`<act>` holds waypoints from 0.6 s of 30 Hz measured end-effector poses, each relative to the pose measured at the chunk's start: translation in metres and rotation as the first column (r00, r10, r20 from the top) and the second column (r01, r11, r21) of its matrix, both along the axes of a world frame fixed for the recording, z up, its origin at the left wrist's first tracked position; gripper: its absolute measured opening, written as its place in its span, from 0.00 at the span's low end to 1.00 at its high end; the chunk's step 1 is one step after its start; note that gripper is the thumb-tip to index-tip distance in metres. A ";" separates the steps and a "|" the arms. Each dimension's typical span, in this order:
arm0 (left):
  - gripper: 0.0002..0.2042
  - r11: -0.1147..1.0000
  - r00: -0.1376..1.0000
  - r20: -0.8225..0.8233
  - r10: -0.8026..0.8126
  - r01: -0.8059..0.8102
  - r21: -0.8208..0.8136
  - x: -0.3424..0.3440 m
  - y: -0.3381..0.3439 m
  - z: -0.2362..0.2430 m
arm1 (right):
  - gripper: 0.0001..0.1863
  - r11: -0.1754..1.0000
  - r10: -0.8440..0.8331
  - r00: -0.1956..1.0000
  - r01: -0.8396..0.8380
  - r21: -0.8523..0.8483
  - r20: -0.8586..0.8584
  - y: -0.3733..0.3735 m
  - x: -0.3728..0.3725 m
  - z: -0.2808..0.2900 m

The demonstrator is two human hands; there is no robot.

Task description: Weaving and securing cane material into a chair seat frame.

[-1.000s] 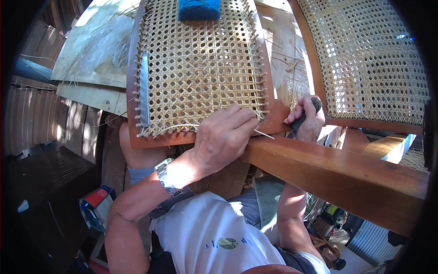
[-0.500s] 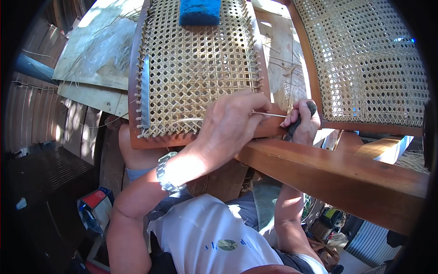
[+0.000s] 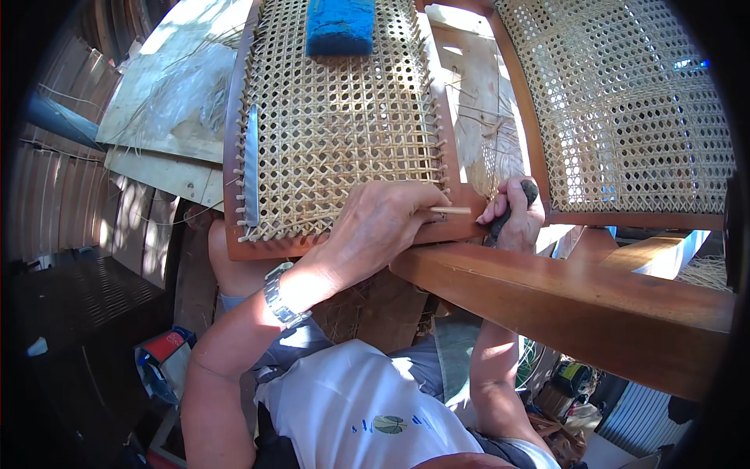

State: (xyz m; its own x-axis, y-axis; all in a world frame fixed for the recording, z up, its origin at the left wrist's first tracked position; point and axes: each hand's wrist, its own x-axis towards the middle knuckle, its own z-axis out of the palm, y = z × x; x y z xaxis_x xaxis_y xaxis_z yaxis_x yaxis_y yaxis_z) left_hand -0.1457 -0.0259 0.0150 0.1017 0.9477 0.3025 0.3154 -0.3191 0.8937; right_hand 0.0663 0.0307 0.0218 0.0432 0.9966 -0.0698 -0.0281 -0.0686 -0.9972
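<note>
A wooden frame (image 3: pixel 328 244) with woven cane webbing (image 3: pixel 344 133) lies in front of me, and several pegs stand along its edges. Over its near right corner my left hand (image 3: pixel 384 223) is closed, pinching a thin pale stick (image 3: pixel 455 209) whose free end points right. My right hand (image 3: pixel 516 219) is wrapped around a dark-handled tool (image 3: pixel 505 225) just beyond that end. The tool's working end is hidden, so I cannot tell its kind. A flat metallic strip (image 3: pixel 252 168) stretches along the left edge of the webbing.
A blue block (image 3: pixel 340 27) rests on the far webbing. At right stands a second caned panel (image 3: pixel 633 117), with a thick wooden beam (image 3: pixel 570 301) nearer me. Clear plastic (image 3: pixel 191 90) and loose strands lie on boards at left. A dark perforated box (image 3: pixel 86 305) stands lower left.
The stick's free end now shows, apart from my right hand; before, it reached that hand. My left hand has shifted slightly left and nearer me. The tool remains in my right hand.
</note>
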 end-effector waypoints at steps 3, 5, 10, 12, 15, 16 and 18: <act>0.06 0.996 0.986 -0.154 -0.065 0.072 0.042 -0.003 0.003 -0.001 | 0.11 1.000 -0.025 1.000 0.026 0.018 -0.004 0.001 -0.001 -0.001; 0.06 0.989 0.956 -0.266 -0.127 0.141 0.036 -0.006 0.004 0.000 | 0.11 0.999 -0.036 0.999 0.036 0.023 0.003 0.001 -0.002 -0.002; 0.08 0.962 0.928 -0.338 -0.158 0.222 0.161 -0.008 0.005 0.011 | 0.11 0.999 -0.040 0.999 0.040 0.009 0.003 0.000 -0.002 -0.001; 0.07 0.980 0.928 -0.333 -0.165 0.194 0.055 -0.008 0.009 0.013 | 0.11 0.999 -0.043 0.999 0.043 0.009 0.017 -0.001 -0.002 0.000; 0.07 0.989 0.956 -0.256 -0.145 0.130 -0.077 -0.006 0.011 0.012 | 0.11 1.000 0.015 1.000 -0.015 0.004 0.010 0.000 -0.001 0.001; 0.07 0.986 0.974 -0.183 -0.132 0.111 -0.120 -0.006 0.011 0.010 | 0.11 1.000 0.022 1.000 -0.022 0.009 0.021 0.000 0.000 0.001; 0.06 0.991 0.979 -0.169 -0.111 0.096 -0.096 -0.007 0.011 0.007 | 0.11 0.999 0.030 0.999 -0.030 0.010 0.036 0.000 0.001 0.000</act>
